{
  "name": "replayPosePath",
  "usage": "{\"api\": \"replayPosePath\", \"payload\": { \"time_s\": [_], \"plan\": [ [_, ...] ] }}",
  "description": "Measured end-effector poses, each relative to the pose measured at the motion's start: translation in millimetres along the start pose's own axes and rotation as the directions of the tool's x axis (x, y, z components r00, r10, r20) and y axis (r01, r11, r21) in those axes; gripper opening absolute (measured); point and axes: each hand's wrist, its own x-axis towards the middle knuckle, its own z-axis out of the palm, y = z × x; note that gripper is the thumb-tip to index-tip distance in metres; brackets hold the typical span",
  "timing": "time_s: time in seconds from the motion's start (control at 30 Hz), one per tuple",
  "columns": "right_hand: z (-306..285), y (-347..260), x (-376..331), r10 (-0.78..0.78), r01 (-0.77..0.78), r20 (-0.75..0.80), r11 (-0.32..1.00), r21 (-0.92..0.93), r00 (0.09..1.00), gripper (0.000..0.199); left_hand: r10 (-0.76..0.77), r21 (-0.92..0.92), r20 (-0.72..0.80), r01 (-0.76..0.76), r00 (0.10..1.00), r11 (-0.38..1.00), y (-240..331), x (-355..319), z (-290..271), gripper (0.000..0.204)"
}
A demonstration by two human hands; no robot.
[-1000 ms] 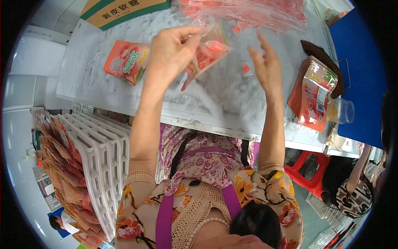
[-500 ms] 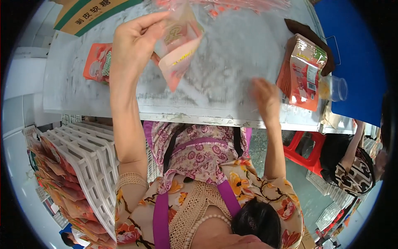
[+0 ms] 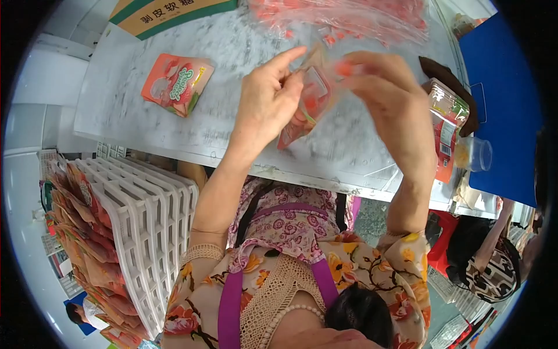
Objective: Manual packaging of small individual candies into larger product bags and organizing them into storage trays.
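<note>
Pinched between thumb and fingers, my left hand point(image 3: 264, 102) holds an upright red candy pouch point(image 3: 308, 110) by its top, over the middle of the table. Close to the pouch's right side is my right hand point(image 3: 392, 93), blurred by motion. Its fingertips are closed on a small red wrapped candy point(image 3: 344, 68). Past both hands lies a large clear plastic bag point(image 3: 372, 17), with loose red candies near its front edge. To the left, a red pouch point(image 3: 177, 85) rests flat on the table.
A stack of red pouches point(image 3: 447, 131) and a clear plastic jar point(image 3: 475, 154) sit at the table's right end, beside a blue panel point(image 3: 505, 87). A cardboard box point(image 3: 174, 17) stands far left. White crates point(image 3: 145, 227) with pouches rise below left. Another person's arm point(image 3: 494, 230) shows at right.
My left hand and its pouch have moved right and down. My right hand has come up from the table's front edge to the pouch, now with a red candy in its fingers.
</note>
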Motion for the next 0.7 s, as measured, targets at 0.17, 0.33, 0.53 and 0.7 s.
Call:
{"api": "replayPosePath", "payload": {
  "time_s": [0.17, 0.33, 0.53, 0.7],
  "plan": [
    [15.1, -5.5, 15.4, -0.111, 0.086, 0.34, 0.992, 0.09, 0.934, 0.024, -0.024, -0.116, -0.005, 0.023, 1.0, 0.993, 0.7, 0.8, 1.1, 0.037],
    [31.9, -10.0, 11.7, 0.097, -0.154, 0.2, 0.944, 0.291, 0.975, 0.033, -0.063, -0.1, 0.009, 0.064, 0.998, 0.993, 6.3, -1.2, 0.7, 0.036],
    [43.9, 0.8, -1.6, -0.044, 0.045, -0.006, 0.979, 0.2, 0.999, 0.05, -0.022, -0.183, -0.045, 0.013, 0.999, 0.983, -2.4, 1.6, -7.3, 0.036],
    [79.9, -24.9, -49.9, 0.331, -0.297, -0.067, 0.905, 0.304, 0.941, 0.067, -0.086, -0.44, -0.064, 0.049, 0.994, 0.897, -10.6, -0.3, -3.8, 0.037]
  ]
}}
